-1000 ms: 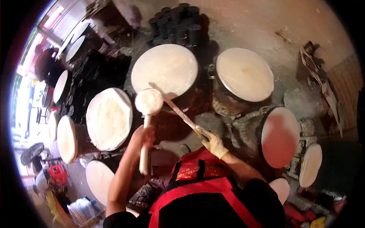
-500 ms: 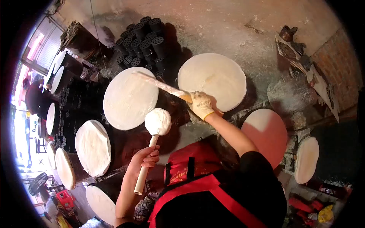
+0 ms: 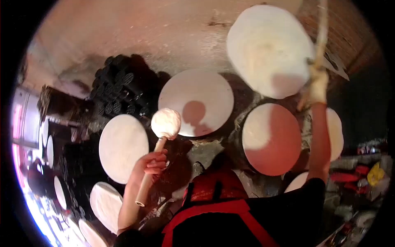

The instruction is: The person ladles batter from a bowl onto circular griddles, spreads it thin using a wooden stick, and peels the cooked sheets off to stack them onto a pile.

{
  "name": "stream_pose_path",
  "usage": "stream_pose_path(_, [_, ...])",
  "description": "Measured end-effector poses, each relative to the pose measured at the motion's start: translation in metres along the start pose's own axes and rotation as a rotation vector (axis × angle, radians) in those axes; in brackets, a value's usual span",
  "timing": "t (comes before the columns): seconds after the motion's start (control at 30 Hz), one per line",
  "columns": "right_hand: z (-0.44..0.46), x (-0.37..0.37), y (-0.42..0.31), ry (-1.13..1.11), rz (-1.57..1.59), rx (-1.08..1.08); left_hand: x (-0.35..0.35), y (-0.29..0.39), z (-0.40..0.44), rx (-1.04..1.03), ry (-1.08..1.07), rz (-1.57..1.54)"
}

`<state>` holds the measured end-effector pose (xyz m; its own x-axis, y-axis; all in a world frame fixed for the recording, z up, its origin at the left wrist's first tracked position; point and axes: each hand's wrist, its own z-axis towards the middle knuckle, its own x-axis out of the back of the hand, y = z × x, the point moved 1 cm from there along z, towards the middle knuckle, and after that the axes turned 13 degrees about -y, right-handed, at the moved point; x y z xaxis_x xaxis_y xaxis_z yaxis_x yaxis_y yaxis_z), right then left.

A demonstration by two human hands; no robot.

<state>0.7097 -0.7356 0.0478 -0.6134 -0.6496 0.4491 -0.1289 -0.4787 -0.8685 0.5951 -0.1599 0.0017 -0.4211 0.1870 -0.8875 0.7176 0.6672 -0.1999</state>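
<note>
My left hand (image 3: 151,164) is wrapped round a wooden stick (image 3: 145,190), tilted with its cut end down. A white dough-like ball (image 3: 166,122) covers the top end. My right hand (image 3: 318,84), in a pale glove and blurred by motion, grips a long wooden scraper (image 3: 322,33) pointing up. A thin round flatbread sheet (image 3: 263,45) spreads just left of that hand; its right edge meets the fingers. Whether the sheet hangs free or rests on something, I cannot tell. The ball's shadow falls on a round griddle (image 3: 177,92) ahead of me.
Other round pale-topped griddles stand about: one left (image 3: 123,148), one right (image 3: 257,133), one far right (image 3: 335,133). Stacked black coal briquettes (image 3: 117,84) sit behind. A red apron (image 3: 214,185) covers my front. A yellow item (image 3: 375,173) lies at the far right.
My right hand has swung right with the scraper, which turned upright. The flatbread sheet has left the middle griddle and moved up and right. The view has shifted; my left hand keeps its grip.
</note>
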Motion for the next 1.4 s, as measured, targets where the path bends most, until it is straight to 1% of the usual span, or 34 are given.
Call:
stream_pose_path(0.03, [-0.022,0.043,-0.020,-0.017,0.424,0.086,-0.011,0.002,0.009,-0.008,0.005,0.034])
stream_pose_path(0.07, [-0.015,0.099,-0.005,-0.008,0.483,0.036,-0.019,0.004,0.015,0.023,-0.045,-0.025])
stream_pose_path(0.1, [-0.022,0.133,-0.009,0.116,0.509,0.010,-0.029,0.008,0.024,0.065,-0.097,-0.081])
stream_pose_path(0.17, [-0.035,0.220,0.032,0.114,0.637,0.078,-0.047,0.002,0.040,0.153,-0.238,-0.164])
stream_pose_path(0.23, [-0.047,0.295,0.088,0.248,0.572,-0.056,-0.071,-0.012,0.058,-0.037,-0.212,0.005])
stream_pose_path(0.27, [-0.051,0.330,0.131,0.314,0.452,-0.162,-0.074,-0.012,0.067,-0.024,-0.220,-0.004])
stream_pose_path(0.3, [-0.033,0.362,0.192,0.374,0.624,-0.050,-0.077,-0.008,0.075,-0.026,-0.231,-0.022])
stream_pose_path(0.33, [-0.049,0.367,0.205,0.466,0.666,-0.011,-0.078,-0.008,0.088,-0.016,-0.257,0.005])
stream_pose_path(0.37, [-0.054,0.397,0.259,0.523,0.589,-0.177,-0.078,-0.006,0.097,-0.025,-0.283,0.031])
stream_pose_path(0.4, [-0.069,0.387,0.264,0.582,0.601,-0.194,-0.080,-0.006,0.106,-0.046,-0.255,0.067])
stream_pose_path(0.43, [-0.073,0.402,0.320,0.641,0.685,-0.302,-0.080,-0.003,0.114,-0.075,-0.233,0.106])
stream_pose_path(0.47, [-0.084,0.396,0.346,0.694,0.645,-0.199,-0.080,-0.005,0.117,-0.090,-0.232,0.095])
stream_pose_path(0.5, [-0.096,0.394,0.375,0.760,0.647,-0.260,-0.080,-0.007,0.120,-0.106,-0.232,0.085])
stream_pose_path(0.53, [-0.111,0.387,0.406,0.853,0.645,-0.369,-0.080,-0.010,0.123,-0.121,-0.232,0.074])
stream_pose_path(0.57, [-0.127,0.378,0.431,0.940,0.641,-0.491,-0.073,0.006,0.122,-0.048,-0.251,0.171])
stream_pose_path(0.63, [-0.149,0.364,0.470,1.076,0.569,-0.711,-0.068,0.020,0.122,-0.219,-0.171,0.367])
stream_pose_path(0.67, [-0.155,0.359,0.483,1.172,0.464,-0.730,-0.069,0.021,0.123,-0.299,-0.116,0.467])
stream_pose_path(0.7, [-0.164,0.356,0.497,1.134,0.250,-0.845,-0.069,0.020,0.120,-0.268,-0.117,0.335])
stream_pose_path(0.73, [-0.168,0.348,0.501,1.155,0.298,-0.673,-0.073,0.014,0.118,-0.239,-0.111,0.202])
stream_pose_path(0.77, [-0.171,0.338,0.503,1.170,0.345,-0.503,-0.080,-0.001,0.118,-0.245,-0.116,0.220])
stream_pose_path(0.83, [-0.174,0.331,0.507,1.091,0.475,-0.426,-0.089,-0.015,0.120,-0.294,-0.110,0.419])
stream_pose_path(0.9, [-0.175,0.323,0.512,1.007,0.574,-0.384,-0.091,-0.018,0.124,-0.386,-0.070,0.778])
stream_pose_path(1.0, [-0.190,0.323,0.513,1.009,0.541,-0.390,-0.089,-0.013,0.116,-0.569,0.058,1.311])
stream_pose_path(1.1, [-0.206,0.297,0.481,1.020,0.522,-0.339,-0.106,-0.044,0.128,-0.646,0.186,1.283])
stream_pose_path(1.13, [-0.212,0.280,0.464,1.003,0.541,-0.306,-0.125,-0.079,0.133,-0.563,0.091,1.149])
stream_pose_path(1.17, [-0.220,0.260,0.441,0.960,0.573,-0.272,-0.116,-0.063,0.138,-0.617,0.165,1.294])
stream_pose_path(1.2, [-0.228,0.239,0.411,0.881,0.607,-0.256,-0.127,-0.074,0.149,-0.559,0.191,1.126])
stream_pose_path(1.23, [-0.232,0.207,0.340,0.717,0.581,-0.332,-0.115,-0.051,0.153,-0.475,0.198,1.303])
stream_pose_path(1.27, [-0.239,0.180,0.288,0.563,0.546,-0.400,-0.104,-0.029,0.157,-0.396,0.198,1.481])
stream_pose_path(1.3, [-0.241,0.161,0.264,0.422,0.502,-0.465,-0.100,-0.020,0.178,-0.258,0.134,1.241])
stream_pose_path(1.33, [-0.246,0.135,0.303,0.283,0.598,-0.588,-0.096,-0.010,0.199,-0.127,0.113,1.000])
stream_pose_path(1.37, [-0.261,0.104,0.299,0.194,0.727,-0.537,-0.077,0.013,0.221,0.078,-0.037,0.503])
stream_pose_path(1.4, [-0.275,0.072,0.295,0.100,0.856,-0.495,-0.068,0.015,0.237,0.070,0.006,0.492])
